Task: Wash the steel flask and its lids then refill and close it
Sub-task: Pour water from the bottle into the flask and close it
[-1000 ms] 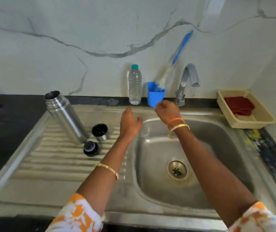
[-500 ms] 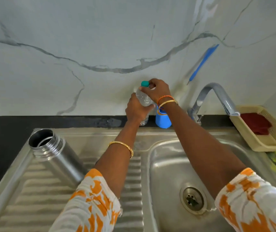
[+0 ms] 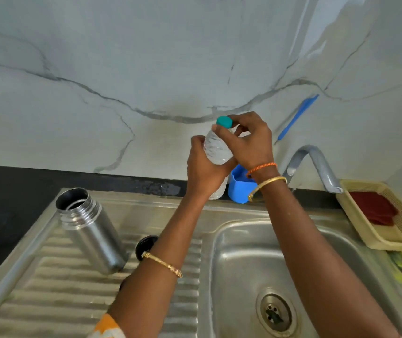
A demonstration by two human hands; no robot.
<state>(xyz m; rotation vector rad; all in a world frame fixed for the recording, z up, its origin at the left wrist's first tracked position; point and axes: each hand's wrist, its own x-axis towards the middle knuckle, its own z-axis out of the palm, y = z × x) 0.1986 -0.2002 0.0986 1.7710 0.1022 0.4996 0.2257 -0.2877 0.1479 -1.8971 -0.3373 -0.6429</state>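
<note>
The steel flask [image 3: 90,228] stands uncapped on the ribbed drainboard [image 3: 48,289], a black lid [image 3: 145,245] just beside it, partly hidden by the forearm. Behind the sink basin [image 3: 244,264], the left hand [image 3: 205,167] grips a clear water bottle [image 3: 216,148] while the right hand [image 3: 248,142] pinches its teal cap [image 3: 224,122], a blue cup [image 3: 240,189] just behind.

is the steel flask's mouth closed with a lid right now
No, the cylindrical steel flask stands open-mouthed on the ridged drainboard, its dark interior showing and no lid on it.

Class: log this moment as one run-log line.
left hand: grips water bottle | right hand: pinches teal cap | steel flask: open, upright
</note>
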